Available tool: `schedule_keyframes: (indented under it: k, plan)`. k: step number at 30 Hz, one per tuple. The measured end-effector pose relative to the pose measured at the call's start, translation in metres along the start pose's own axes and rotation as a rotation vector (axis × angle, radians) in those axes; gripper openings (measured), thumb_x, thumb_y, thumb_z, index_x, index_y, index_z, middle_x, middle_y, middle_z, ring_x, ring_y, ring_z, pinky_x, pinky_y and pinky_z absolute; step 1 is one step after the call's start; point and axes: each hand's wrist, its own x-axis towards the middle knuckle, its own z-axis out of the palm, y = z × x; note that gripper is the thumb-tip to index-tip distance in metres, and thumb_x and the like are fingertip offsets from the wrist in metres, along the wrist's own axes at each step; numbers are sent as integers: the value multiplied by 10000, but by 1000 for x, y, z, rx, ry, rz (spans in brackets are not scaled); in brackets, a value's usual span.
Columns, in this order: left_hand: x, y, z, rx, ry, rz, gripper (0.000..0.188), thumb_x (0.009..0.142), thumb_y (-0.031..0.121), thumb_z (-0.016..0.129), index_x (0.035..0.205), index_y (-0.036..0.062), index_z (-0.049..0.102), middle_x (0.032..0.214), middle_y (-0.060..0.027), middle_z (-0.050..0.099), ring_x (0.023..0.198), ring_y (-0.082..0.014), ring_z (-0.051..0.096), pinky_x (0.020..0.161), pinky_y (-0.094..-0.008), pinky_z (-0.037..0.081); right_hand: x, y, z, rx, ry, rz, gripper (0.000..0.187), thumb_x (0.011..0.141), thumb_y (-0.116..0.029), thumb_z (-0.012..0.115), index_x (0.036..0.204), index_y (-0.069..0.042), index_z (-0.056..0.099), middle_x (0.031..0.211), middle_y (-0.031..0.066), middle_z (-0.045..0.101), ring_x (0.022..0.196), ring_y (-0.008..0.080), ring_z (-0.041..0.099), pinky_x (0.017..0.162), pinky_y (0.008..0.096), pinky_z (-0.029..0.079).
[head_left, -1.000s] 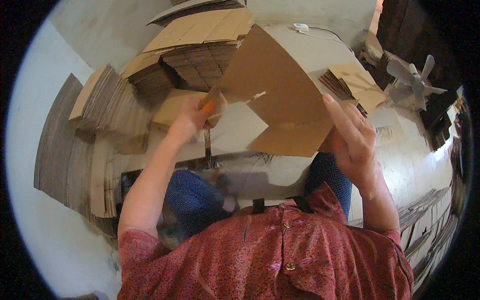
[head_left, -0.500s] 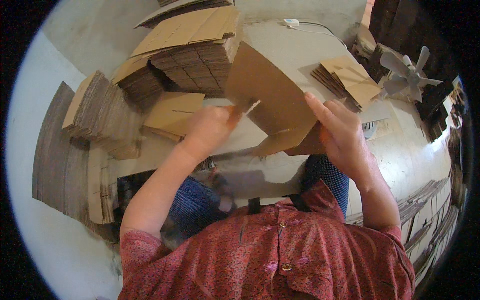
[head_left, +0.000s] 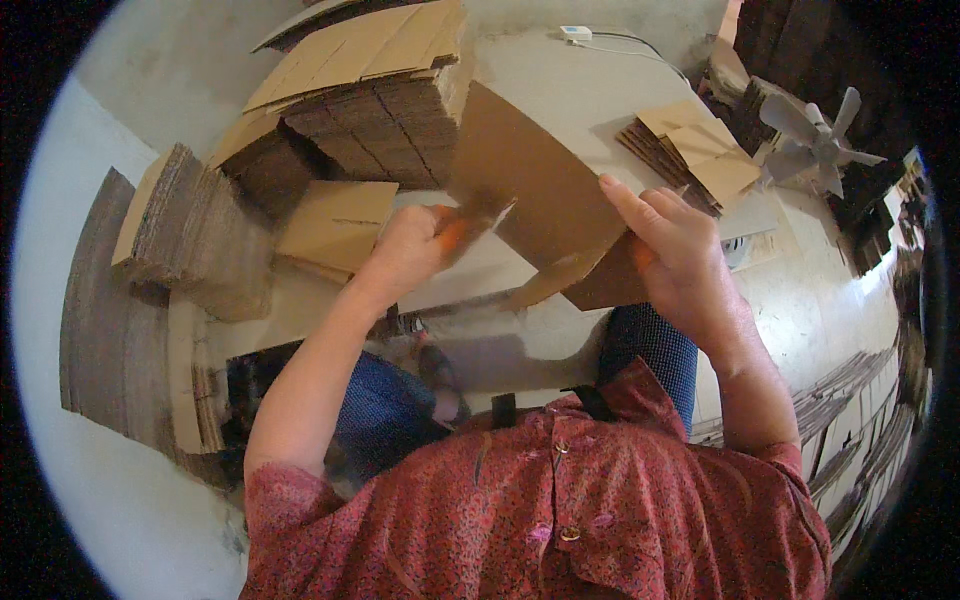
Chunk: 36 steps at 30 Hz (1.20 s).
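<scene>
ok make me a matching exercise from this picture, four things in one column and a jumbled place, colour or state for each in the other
Things
1. folded cardboard
2. fan
3. shirt
4. trousers

Matches
A. toward the upper right of the picture
B. dark blue
C. held by the right hand
D. red, patterned

Right pairs: 1-C, 2-A, 3-D, 4-B
</scene>
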Motion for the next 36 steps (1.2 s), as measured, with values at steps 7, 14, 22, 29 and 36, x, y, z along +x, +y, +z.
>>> schedule_keyframes:
  k: [7, 14, 22, 29, 36]
  plan:
    - [3, -4, 4, -104, 48, 23, 221, 852, 186, 578, 832, -31, 618, 620, -2, 534, 550, -84, 456, 495, -279, 382, 4, 1, 4, 4, -24, 32, 535, 637, 89, 522, 1165, 6, 518, 797, 186, 556, 716, 369, 544, 650, 423, 457]
    - [9, -25, 4, -12, 110, 41, 208, 856, 162, 565, 893, -34, 626, 691, -10, 581, 627, -96, 495, 552, -284, 417, 22, -3, 9, 30, -48, 23, 545, 655, 104, 479, 1189, -5, 509, 809, 190, 538, 751, 364, 525, 702, 397, 443]
    - [6, -13, 5, -275, 203, 10, 247, 855, 200, 578, 973, -11, 627, 781, -54, 646, 701, -113, 547, 638, -290, 458, 31, -5, 15, 145, -71, 52, 551, 674, 106, 472, 1208, -26, 507, 853, 200, 557, 782, 367, 539, 724, 376, 447]
    - [8, -18, 3, -169, 186, 82, 217, 863, 146, 579, 1001, -16, 623, 786, -10, 624, 702, -87, 521, 623, -277, 439, 37, 2, 51, 39, -201, -25, 435, 716, 9, 472, 1149, -30, 499, 796, 203, 578, 743, 404, 569, 646, 465, 471]
    - [-11, -26, 46, -314, 333, 398, 711, 897, 466, 475, 1418, 64, 207, 1385, -63, 364, 1136, -135, 410, 936, -250, 330, 57, 10, 77, 51, -377, 105, 450, 753, -3, 464, 1199, -59, 477, 949, 233, 584, 882, 405, 572, 756, 448, 477]
